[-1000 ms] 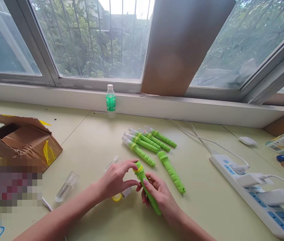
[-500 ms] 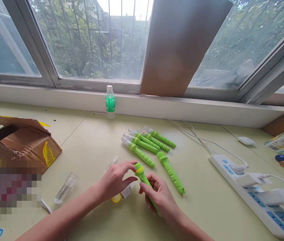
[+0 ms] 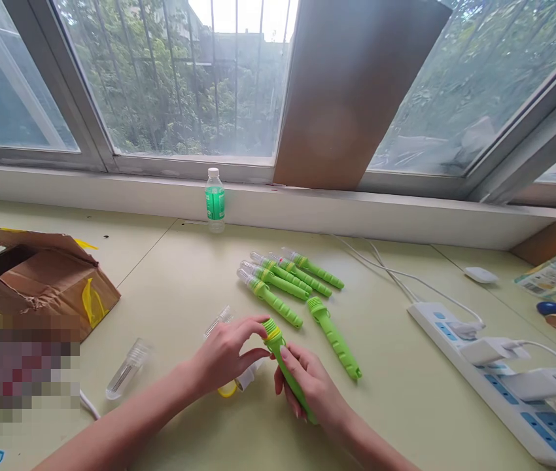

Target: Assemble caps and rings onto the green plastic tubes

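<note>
The right hand [image 3: 310, 389] grips a green handle [image 3: 277, 347]; the left hand [image 3: 224, 356] pinches its yellow-ringed top with its fingers [image 3: 258, 320]. Beyond the handle lie more handles [image 3: 282, 281], left of it a box [image 3: 37, 278].

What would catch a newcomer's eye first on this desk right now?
Both hands work at the near middle: the right hand grips a green tool by its handle while the left hand pinches its yellow-ringed head. Just behind lies a fan of capped green tools, and a white power strip runs along the right.

Bare table [image 3: 184, 275] ahead-left, green handles [image 3: 282, 281] beyond, power strip [image 3: 494, 376] right
</note>
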`<state>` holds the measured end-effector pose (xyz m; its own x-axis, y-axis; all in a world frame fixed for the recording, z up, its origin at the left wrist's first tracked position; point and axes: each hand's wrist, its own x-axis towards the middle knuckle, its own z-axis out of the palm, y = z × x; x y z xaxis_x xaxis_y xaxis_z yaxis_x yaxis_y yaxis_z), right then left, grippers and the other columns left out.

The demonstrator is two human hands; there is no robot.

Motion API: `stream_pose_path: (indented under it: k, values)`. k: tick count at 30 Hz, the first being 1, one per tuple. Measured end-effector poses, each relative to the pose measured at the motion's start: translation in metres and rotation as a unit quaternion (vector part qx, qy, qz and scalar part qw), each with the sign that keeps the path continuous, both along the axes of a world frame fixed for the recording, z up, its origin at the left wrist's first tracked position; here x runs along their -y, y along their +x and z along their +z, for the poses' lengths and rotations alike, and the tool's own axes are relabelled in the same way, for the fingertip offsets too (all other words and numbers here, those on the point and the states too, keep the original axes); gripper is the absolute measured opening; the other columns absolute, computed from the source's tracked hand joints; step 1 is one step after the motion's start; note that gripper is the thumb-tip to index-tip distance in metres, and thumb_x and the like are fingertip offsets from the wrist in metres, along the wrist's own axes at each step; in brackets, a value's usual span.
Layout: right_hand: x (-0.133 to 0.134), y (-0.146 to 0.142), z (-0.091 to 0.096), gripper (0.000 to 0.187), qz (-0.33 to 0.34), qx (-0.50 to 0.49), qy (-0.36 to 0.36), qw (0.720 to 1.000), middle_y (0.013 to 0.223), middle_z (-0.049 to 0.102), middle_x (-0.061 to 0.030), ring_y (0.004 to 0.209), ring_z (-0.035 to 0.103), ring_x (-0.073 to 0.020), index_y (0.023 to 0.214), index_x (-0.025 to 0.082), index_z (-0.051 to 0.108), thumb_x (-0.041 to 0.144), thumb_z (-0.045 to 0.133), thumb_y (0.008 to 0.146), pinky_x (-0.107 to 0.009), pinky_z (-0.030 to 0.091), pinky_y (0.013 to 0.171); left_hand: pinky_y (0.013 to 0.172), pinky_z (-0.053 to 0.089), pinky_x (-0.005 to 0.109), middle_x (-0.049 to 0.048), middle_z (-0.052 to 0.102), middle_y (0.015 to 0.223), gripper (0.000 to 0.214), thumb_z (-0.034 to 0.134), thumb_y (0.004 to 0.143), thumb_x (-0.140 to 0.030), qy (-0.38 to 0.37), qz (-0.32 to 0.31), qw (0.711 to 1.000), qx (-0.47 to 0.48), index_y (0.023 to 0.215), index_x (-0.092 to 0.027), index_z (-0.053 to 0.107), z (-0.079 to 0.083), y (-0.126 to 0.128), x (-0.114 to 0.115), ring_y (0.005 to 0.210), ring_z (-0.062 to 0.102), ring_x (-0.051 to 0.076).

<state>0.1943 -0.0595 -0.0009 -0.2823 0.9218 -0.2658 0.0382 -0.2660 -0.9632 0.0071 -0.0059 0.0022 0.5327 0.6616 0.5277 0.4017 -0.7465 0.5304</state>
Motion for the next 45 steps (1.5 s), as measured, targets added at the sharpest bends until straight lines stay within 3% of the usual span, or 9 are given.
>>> stream_pose_path:
  k: [4,12,17,20,23,26,33,39,45]
  values:
    - [0.0013,0.0001,-0.0040,0.036,-0.018,0.014,0.001,1.000,0.067,0.062,0.0057,0.029,0.039,-0.0041,0.098,0.023,0.041,0.051,0.058,0.084,-0.014,0.026,0.027,0.078,0.056,0.031,0.0073,0.068,0.114,0.008,0.060,0.086,-0.018,0.000,0.009,1.000,-0.003,0.093,-0.021,0.056,-0.0017,0.0004,0.0004,0.098,0.069,0.020]
    - [-0.0003,-0.0027,0.0022,0.040,-0.001,-0.043,0.034,0.998,0.075,0.061,-0.0016,0.047,0.053,-0.0098,0.085,0.018,0.053,0.057,0.052,0.085,-0.022,0.044,0.041,0.080,0.057,0.032,0.0091,0.069,0.111,0.004,0.059,0.088,-0.024,0.008,0.005,1.000,0.017,0.089,-0.020,0.058,0.0035,-0.0005,-0.0001,0.097,0.069,0.020]
    - [-0.0008,-0.0012,0.0041,0.040,0.009,-0.037,0.013,0.999,0.065,0.057,0.0020,0.039,0.045,-0.0061,0.085,0.018,0.052,0.057,0.045,0.088,-0.018,0.034,0.035,0.081,0.057,0.033,0.0094,0.067,0.117,0.019,0.068,0.081,-0.029,0.006,-0.002,1.000,0.004,0.095,-0.021,0.058,0.0033,-0.0005,0.0004,0.100,0.067,0.021]
    - [-0.0002,-0.0004,0.0027,0.035,0.000,0.008,-0.013,1.000,0.059,0.054,0.0061,0.032,0.038,-0.0042,0.094,0.020,0.049,0.054,0.051,0.087,-0.015,0.027,0.029,0.078,0.057,0.031,0.0076,0.068,0.114,0.009,0.063,0.086,-0.022,0.012,0.005,1.000,-0.004,0.093,-0.021,0.057,-0.0003,0.0007,0.0005,0.096,0.069,0.020]
    - [0.0010,-0.0007,-0.0003,0.036,-0.017,0.035,-0.016,0.999,0.061,0.055,0.0089,0.030,0.035,-0.0034,0.101,0.023,0.042,0.049,0.060,0.083,-0.014,0.028,0.029,0.075,0.056,0.029,0.0077,0.069,0.112,0.003,0.059,0.088,-0.020,0.022,0.009,1.000,-0.003,0.090,-0.021,0.057,-0.0025,0.0018,0.0002,0.094,0.070,0.019]
    - [0.0016,-0.0015,-0.0027,0.032,-0.027,0.031,0.002,0.999,0.066,0.058,0.0072,0.031,0.041,-0.0043,0.091,0.023,0.041,0.049,0.059,0.083,-0.014,0.028,0.028,0.075,0.056,0.029,0.0075,0.069,0.111,0.002,0.058,0.088,-0.021,0.028,0.009,1.000,-0.003,0.090,-0.021,0.057,-0.0024,0.0019,-0.0001,0.093,0.070,0.019]
    - [-0.0013,-0.0022,0.0003,0.042,-0.029,-0.032,0.015,0.999,0.066,0.060,0.0006,0.043,0.053,-0.0103,0.078,0.017,0.053,0.058,0.053,0.084,-0.023,0.043,0.040,0.078,0.056,0.030,0.0061,0.068,0.114,0.015,0.062,0.085,-0.018,0.013,0.009,1.000,-0.015,0.098,-0.022,0.056,-0.0011,0.0011,0.0012,0.098,0.068,0.019]
    - [0.0020,-0.0050,-0.0035,0.052,-0.006,-0.009,0.021,1.000,0.048,0.051,0.0031,0.036,0.041,-0.0076,0.068,0.015,0.057,0.061,0.043,0.088,-0.020,0.029,0.037,0.077,0.055,0.030,0.0053,0.070,0.110,0.009,0.057,0.086,-0.013,-0.025,0.010,0.999,-0.037,0.089,-0.021,0.057,-0.0009,0.0000,-0.0023,0.095,0.069,0.019]
    - [-0.0036,-0.0077,-0.0045,0.044,-0.035,-0.004,-0.002,0.999,0.044,0.048,0.0051,0.036,0.047,-0.0116,0.074,0.020,0.052,0.062,0.047,0.086,-0.022,0.036,0.037,0.070,0.053,0.027,0.0048,0.069,0.111,0.011,0.048,0.090,-0.011,0.009,-0.015,0.996,-0.085,0.090,-0.020,0.054,0.0019,0.0058,0.0026,0.090,0.069,0.018]
